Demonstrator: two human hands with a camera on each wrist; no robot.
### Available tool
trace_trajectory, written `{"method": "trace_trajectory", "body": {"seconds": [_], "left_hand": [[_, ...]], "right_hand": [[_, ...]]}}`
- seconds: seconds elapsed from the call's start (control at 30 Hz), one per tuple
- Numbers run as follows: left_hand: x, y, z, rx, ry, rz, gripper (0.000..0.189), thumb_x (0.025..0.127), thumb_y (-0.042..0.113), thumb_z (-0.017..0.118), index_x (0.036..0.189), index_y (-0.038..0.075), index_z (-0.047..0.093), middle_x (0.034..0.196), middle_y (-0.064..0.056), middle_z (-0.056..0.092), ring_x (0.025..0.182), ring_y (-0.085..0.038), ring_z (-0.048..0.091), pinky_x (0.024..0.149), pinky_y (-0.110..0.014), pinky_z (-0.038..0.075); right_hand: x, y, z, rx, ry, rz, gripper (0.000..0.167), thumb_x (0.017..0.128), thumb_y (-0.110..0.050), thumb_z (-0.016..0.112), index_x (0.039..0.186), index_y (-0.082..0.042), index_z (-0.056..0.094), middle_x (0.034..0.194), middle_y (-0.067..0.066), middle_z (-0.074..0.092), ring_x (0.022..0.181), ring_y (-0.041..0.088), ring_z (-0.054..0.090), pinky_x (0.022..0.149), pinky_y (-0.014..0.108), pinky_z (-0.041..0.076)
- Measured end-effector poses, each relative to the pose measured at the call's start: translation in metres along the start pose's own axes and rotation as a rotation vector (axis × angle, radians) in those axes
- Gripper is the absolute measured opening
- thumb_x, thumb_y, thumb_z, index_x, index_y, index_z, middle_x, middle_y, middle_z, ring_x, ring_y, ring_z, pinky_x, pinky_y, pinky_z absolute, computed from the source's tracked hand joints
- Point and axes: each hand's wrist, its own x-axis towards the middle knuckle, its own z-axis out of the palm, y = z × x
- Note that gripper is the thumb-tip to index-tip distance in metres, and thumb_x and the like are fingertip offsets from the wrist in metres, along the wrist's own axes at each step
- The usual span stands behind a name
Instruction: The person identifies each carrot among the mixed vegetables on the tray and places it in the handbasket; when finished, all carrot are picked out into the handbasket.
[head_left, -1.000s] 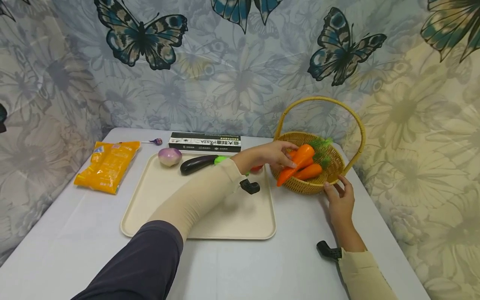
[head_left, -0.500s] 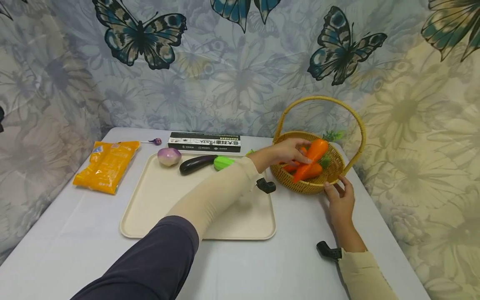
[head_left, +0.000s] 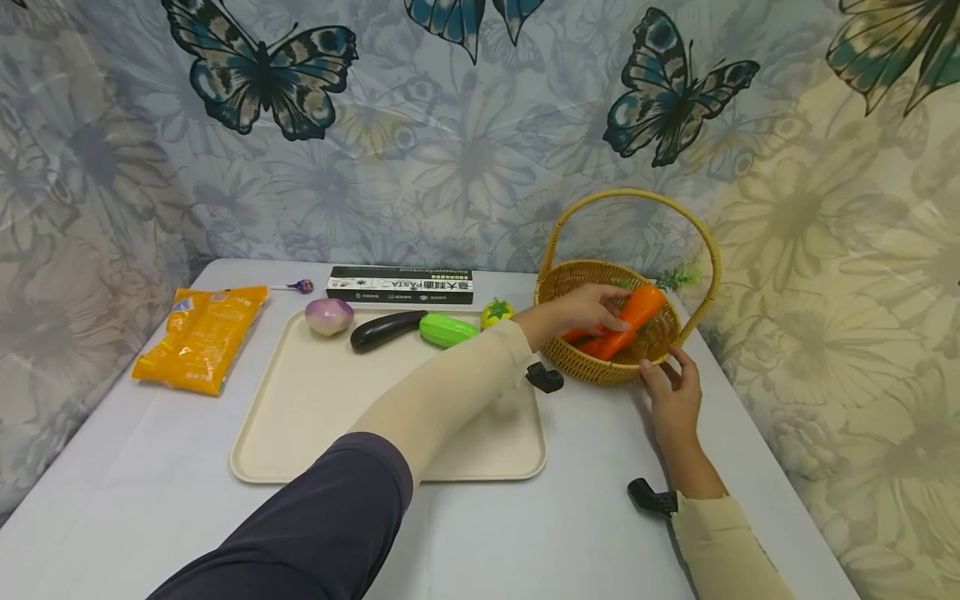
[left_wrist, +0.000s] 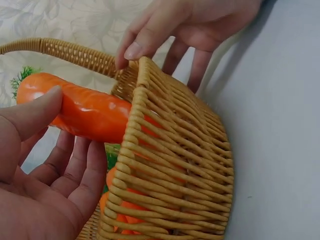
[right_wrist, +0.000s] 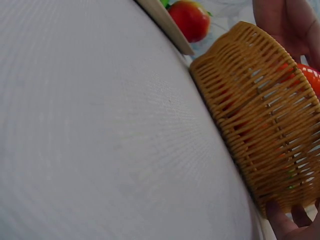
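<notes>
An orange toy carrot [head_left: 643, 307] with a green top is in my left hand [head_left: 594, 308], over the wicker basket [head_left: 600, 372]. The left wrist view shows the thumb on top of the carrot [left_wrist: 95, 112] and the fingers beneath; its lower end is inside the rim. Other carrots [left_wrist: 122, 212] lie in the basket, partly hidden by its weave. My right hand [head_left: 675, 400] holds the basket's near right rim between thumb and fingers. In the right wrist view, its fingertips touch the basket wall [right_wrist: 255, 100].
A cream tray [head_left: 330, 433] bears an onion [head_left: 329, 317], an eggplant [head_left: 384, 331], a green squash-like vegetable [head_left: 447, 330] and a yellow-green one [head_left: 495, 312]. A red tomato-like piece [right_wrist: 190, 20] is near the tray's edge. Behind lies a pasta box [head_left: 400, 285]; an orange packet [head_left: 202, 337] lies left.
My left hand has carried the carrot rightward and farther over the basket. More of the green vegetables on the tray has come into view. The right hand keeps its hold on the rim.
</notes>
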Motion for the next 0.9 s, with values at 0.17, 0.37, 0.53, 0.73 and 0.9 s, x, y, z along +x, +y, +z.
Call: {"method": "trace_trajectory", "body": {"seconds": [0.17, 0.37, 0.53, 0.73, 0.9], "left_hand": [[0.000, -0.004, -0.001, -0.039, 0.036, 0.011, 0.043, 0.091, 0.006, 0.069, 0.132, 0.015, 0.062, 0.108, -0.005, 0.065, 0.102, -0.026, 0.064, 0.086, -0.040, 0.055], [0.001, -0.004, -0.002, -0.120, 0.054, 0.008, 0.032, 0.094, 0.002, 0.064, 0.126, 0.008, 0.066, 0.116, -0.013, 0.064, 0.107, -0.035, 0.059, 0.090, -0.046, 0.052], [-0.002, -0.007, -0.008, -0.150, 0.046, 0.019, 0.034, 0.094, 0.002, 0.063, 0.128, 0.008, 0.065, 0.120, -0.018, 0.061, 0.102, -0.034, 0.060, 0.093, -0.049, 0.050], [-0.017, -0.011, -0.021, -0.169, 0.044, 0.043, 0.036, 0.094, 0.006, 0.065, 0.129, 0.011, 0.064, 0.115, -0.011, 0.064, 0.106, -0.035, 0.059, 0.091, -0.046, 0.052], [-0.037, -0.016, -0.039, -0.172, 0.061, 0.079, 0.037, 0.092, 0.007, 0.068, 0.129, 0.010, 0.064, 0.103, -0.009, 0.062, 0.103, -0.038, 0.057, 0.086, -0.043, 0.054]], "right_hand": [[-0.002, -0.003, 0.001, 0.016, -0.005, 0.010, 0.066, 0.093, -0.025, 0.069, 0.149, -0.014, 0.035, 0.152, 0.002, 0.028, 0.133, 0.025, 0.038, 0.086, 0.013, 0.047], [0.000, -0.004, 0.000, 0.039, -0.002, 0.013, 0.064, 0.093, -0.022, 0.069, 0.148, -0.012, 0.037, 0.151, 0.004, 0.030, 0.132, 0.026, 0.038, 0.085, 0.013, 0.048], [0.001, -0.003, 0.002, 0.057, -0.007, 0.017, 0.064, 0.093, -0.020, 0.068, 0.148, -0.010, 0.037, 0.151, 0.006, 0.028, 0.133, 0.028, 0.038, 0.085, 0.013, 0.048], [0.001, -0.004, 0.004, 0.039, -0.010, 0.004, 0.064, 0.092, -0.022, 0.070, 0.147, -0.013, 0.038, 0.151, 0.002, 0.029, 0.132, 0.026, 0.038, 0.084, 0.012, 0.048], [0.002, -0.010, 0.005, -0.082, 0.032, -0.020, 0.064, 0.091, -0.029, 0.071, 0.146, -0.017, 0.041, 0.147, 0.001, 0.032, 0.132, 0.024, 0.040, 0.086, 0.015, 0.047]]}}
